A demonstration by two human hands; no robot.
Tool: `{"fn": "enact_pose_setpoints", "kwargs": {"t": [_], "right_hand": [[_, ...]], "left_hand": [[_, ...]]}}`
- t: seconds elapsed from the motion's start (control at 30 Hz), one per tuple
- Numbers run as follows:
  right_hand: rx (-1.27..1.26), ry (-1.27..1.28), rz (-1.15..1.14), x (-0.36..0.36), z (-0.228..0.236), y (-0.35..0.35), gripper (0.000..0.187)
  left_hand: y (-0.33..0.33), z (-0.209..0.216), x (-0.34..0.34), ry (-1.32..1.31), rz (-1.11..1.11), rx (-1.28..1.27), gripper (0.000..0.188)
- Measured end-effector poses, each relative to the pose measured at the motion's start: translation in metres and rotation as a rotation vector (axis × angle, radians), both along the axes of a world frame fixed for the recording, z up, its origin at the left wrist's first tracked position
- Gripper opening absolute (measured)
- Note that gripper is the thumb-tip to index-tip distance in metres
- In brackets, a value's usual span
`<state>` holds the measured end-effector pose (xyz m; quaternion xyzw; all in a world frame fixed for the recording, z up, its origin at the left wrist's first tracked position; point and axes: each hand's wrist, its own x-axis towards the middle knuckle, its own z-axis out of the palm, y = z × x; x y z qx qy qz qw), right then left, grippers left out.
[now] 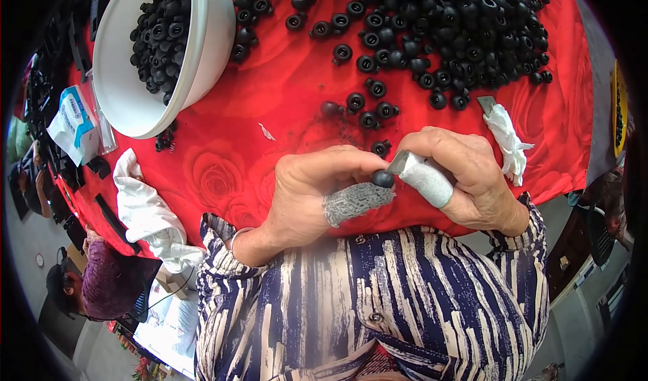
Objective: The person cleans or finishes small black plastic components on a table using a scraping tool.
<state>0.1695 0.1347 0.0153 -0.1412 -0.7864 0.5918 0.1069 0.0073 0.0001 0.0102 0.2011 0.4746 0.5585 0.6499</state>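
My left hand (293, 188) pinches a small round black part (382, 179) between its fingers and thumb. A grey knitted sleeve covers that thumb. In my right hand (472, 172) is a small metal blade (399, 163), its tip at the black part; whether it is cutting in cannot be made out. White wrapping goes round the right thumb. Just beyond my hands lie several loose black parts (368, 119) with ringed openings, among dark crumbs. Farther off, a large heap of the same parts (472, 37) spreads over the red rose-patterned tablecloth (270, 172).
At the far left a white bowl (214, 50) leans, holding many black parts (162, 37). Another blade wrapped in white (507, 141) lies to the right. A crumpled white cloth (145, 205) and a blue-and-white packet (73, 124) are on the left, with a person in purple (108, 280) nearby.
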Motion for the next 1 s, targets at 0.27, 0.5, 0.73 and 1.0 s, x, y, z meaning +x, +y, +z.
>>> {"fn": "enact_pose_setpoints", "kwargs": {"t": [0.27,0.5,0.73,1.0], "right_hand": [[-0.001,0.000,0.001,-0.0006,0.0000,-0.0002,0.022],[-0.018,0.064,-0.002,-0.0015,-0.0038,-0.0011,0.017],[-0.037,0.081,0.024,-0.0013,-0.0035,0.0011,0.017],[-0.081,0.041,0.101,-0.0010,0.0002,0.0082,0.018]], "left_hand": [[-0.0010,-0.0022,-0.0031,-0.031,-0.058,0.020,0.032],[-0.0013,-0.0016,-0.0043,-0.028,-0.082,0.012,0.031],[0.0000,0.0015,0.0008,0.002,-0.029,-0.005,0.028],[0.0020,0.0050,-0.0003,0.046,-0.050,-0.024,0.026]]}}
